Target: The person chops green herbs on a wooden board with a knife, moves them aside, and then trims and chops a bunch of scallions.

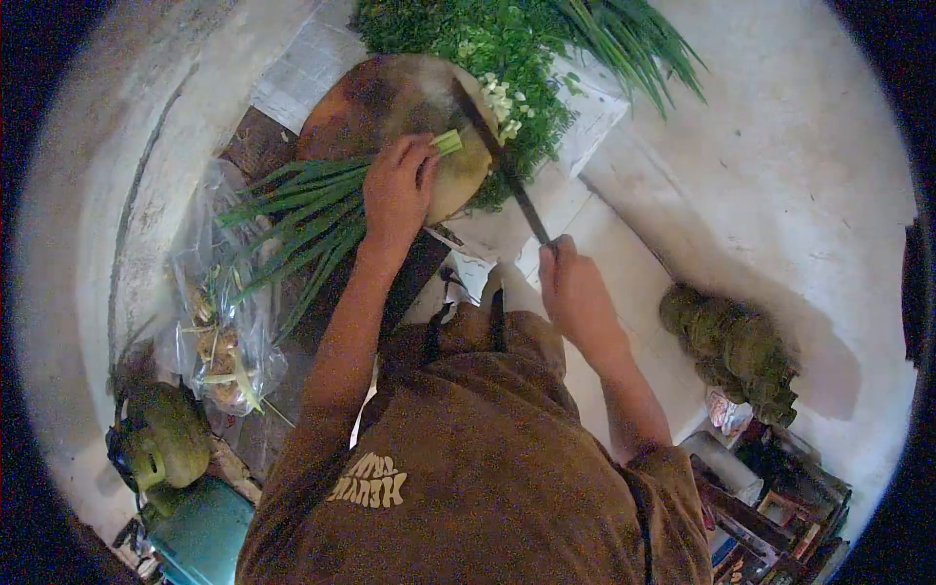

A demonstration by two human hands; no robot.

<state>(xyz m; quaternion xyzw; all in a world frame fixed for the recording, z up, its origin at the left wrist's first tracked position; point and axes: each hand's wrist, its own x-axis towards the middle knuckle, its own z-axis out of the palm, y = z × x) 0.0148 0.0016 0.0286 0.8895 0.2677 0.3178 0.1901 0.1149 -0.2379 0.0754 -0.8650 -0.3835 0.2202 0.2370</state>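
My left hand (400,185) is closed around a bunch of spring onions (312,210), pressing it on a round wooden chopping board (390,88). The pale cut ends poke out to the right of my fingers, while the long green leaves trail off to the left, past the board's edge. In my right hand (577,292) is the handle of a long, dark-bladed knife (507,171). Its blade slants up and left across the board's right side, apart from the onion ends. Chopped pale pieces (502,105) lie just right of the blade, on chopped greens (541,88).
More spring onions (634,44) lie at the top right on pale sheets. A clear plastic bag (219,322) with vegetable scraps is at the left, above a green rounded object (166,434) and a teal container (205,531). At right stand a dark lumpy bundle (731,346) and a cluttered box (780,507).
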